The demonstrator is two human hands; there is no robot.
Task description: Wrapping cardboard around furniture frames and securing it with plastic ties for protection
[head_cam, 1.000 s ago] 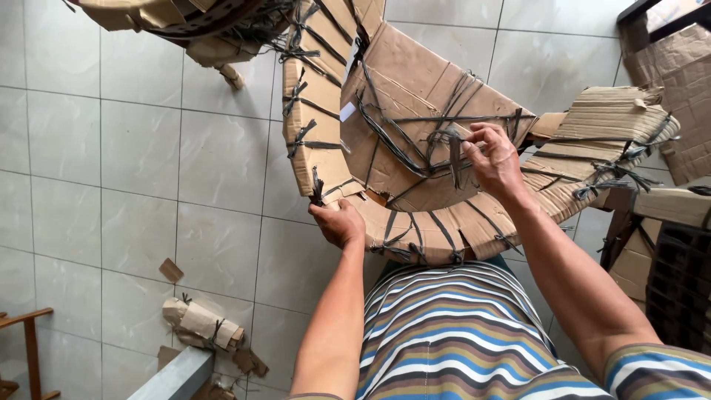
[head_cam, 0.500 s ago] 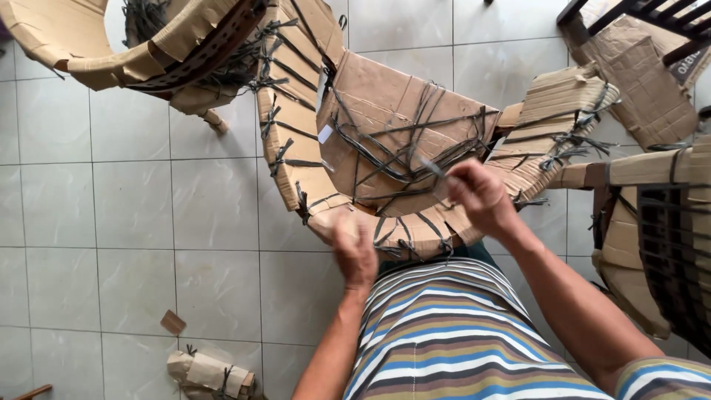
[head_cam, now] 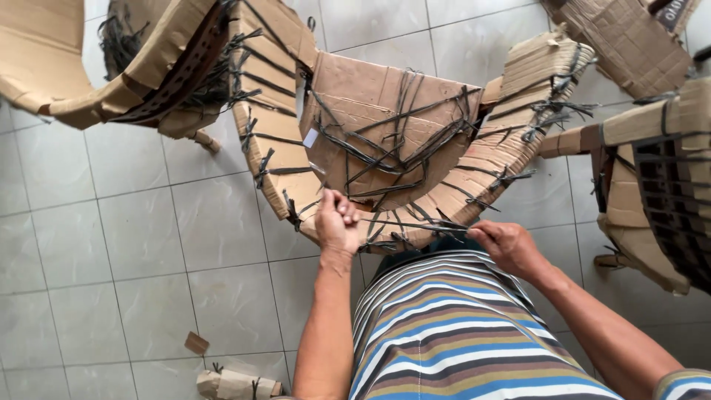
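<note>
A chair wrapped in brown cardboard [head_cam: 385, 126] stands in front of me, bound with several dark plastic straps. One dark strap [head_cam: 415, 223] runs taut along the chair's near rim between my hands. My left hand [head_cam: 337, 221] pinches its left end at the cardboard edge. Its right end is gripped by my right hand [head_cam: 507, 244], just above my striped shirt [head_cam: 452, 333].
More cardboard-wrapped chairs stand at the upper left [head_cam: 111, 67] and at the right [head_cam: 652, 170]. A small wrapped bundle [head_cam: 233, 385] and a cardboard scrap [head_cam: 196, 343] lie on the pale tiled floor [head_cam: 111, 244].
My right hand came down from the chair's seat to the near rim, pulling a strap out sideways. My left hand shifted right and took the strap's other end. The view tilted up.
</note>
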